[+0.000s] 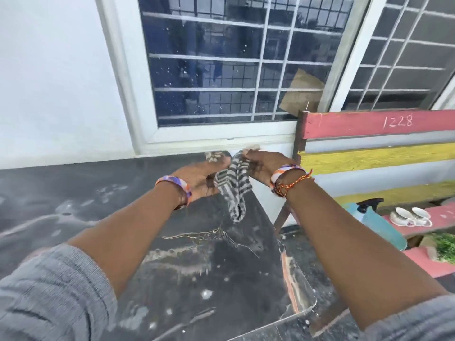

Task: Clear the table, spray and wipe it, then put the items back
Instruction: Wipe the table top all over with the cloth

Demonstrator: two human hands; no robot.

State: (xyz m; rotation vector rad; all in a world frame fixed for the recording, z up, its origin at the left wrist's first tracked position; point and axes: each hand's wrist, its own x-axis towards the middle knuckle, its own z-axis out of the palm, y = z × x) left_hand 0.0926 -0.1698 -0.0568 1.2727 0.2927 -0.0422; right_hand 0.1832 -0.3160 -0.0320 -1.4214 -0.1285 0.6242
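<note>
Above the dark, wet-streaked table top (187,279), a black-and-white striped cloth (232,185) pinched at its top by the right hand (264,166), with the left hand (199,179) spread flat beside it, palm up, touching the hanging fabric. Could slip from so light a pinch and land bunched (judging by how loosely it dangles). Streaks and pale smears yet to be wiped. To the right, on a pink and yellow slatted wooden bench (369,124): blue spray bottle (379,222), two white cups (411,216), green leafy bunch (445,247). Behind, white wall and barred window (221,57).
</note>
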